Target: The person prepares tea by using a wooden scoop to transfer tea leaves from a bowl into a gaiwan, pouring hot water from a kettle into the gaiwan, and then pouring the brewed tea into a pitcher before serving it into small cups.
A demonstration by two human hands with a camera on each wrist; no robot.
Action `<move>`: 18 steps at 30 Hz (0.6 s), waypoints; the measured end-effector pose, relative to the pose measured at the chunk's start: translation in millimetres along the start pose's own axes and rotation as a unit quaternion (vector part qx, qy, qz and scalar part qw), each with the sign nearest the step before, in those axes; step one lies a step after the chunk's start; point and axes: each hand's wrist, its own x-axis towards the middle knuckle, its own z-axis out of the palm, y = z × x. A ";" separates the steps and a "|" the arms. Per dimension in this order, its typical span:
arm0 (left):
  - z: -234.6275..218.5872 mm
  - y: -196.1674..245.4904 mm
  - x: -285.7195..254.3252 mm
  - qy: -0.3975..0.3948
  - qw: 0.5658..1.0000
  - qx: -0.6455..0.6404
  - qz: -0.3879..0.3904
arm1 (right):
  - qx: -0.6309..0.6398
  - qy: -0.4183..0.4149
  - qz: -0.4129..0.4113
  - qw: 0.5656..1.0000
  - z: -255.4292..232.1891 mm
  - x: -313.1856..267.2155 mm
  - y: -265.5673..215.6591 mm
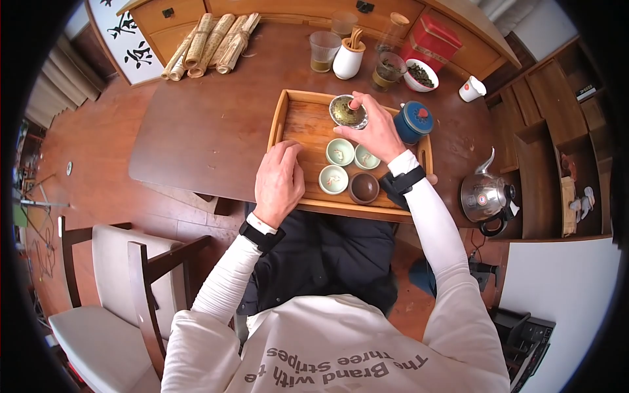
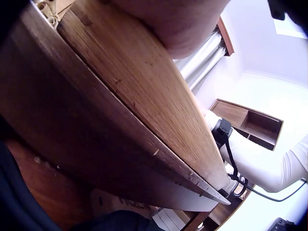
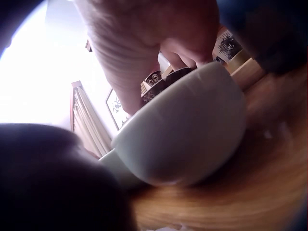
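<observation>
My right hand holds a round tea bowl with a patterned rim and greenish-gold middle, thumb and fingertip at its edges. That bowl is over the far part of a wooden tray. My left hand rests on the tray's near left corner with loosely bent fingers. Between the hands sit three pale green cups and a brown cup. One pale cup looms large in the right wrist view, the patterned rim partly hidden behind it. A blue canister stands beside the right hand.
A steel kettle stands right of the tray. Behind it are a white tool holder, glass cups, a bowl of tea leaves, a red box and a white paper cup. Bamboo scrolls lie back left.
</observation>
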 end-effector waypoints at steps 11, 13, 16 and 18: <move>0.5 -2.2 1.3 -0.003 1.000 -0.019 -0.004 | 0.076 0.089 -0.033 0.993 -24.7 10.5 -27.4; -0.7 3.9 7.3 -0.009 1.000 -0.027 -0.001 | 0.089 0.122 -0.072 0.986 -43.9 8.0 -38.3; -1.6 25.9 27.6 -0.012 0.997 -0.049 -0.057 | 0.098 0.136 -0.071 0.983 -91.6 -5.7 -41.3; 4.0 42.7 55.9 -0.069 0.993 -0.092 -0.013 | 0.114 0.120 -0.054 0.985 -125.9 -15.2 -39.6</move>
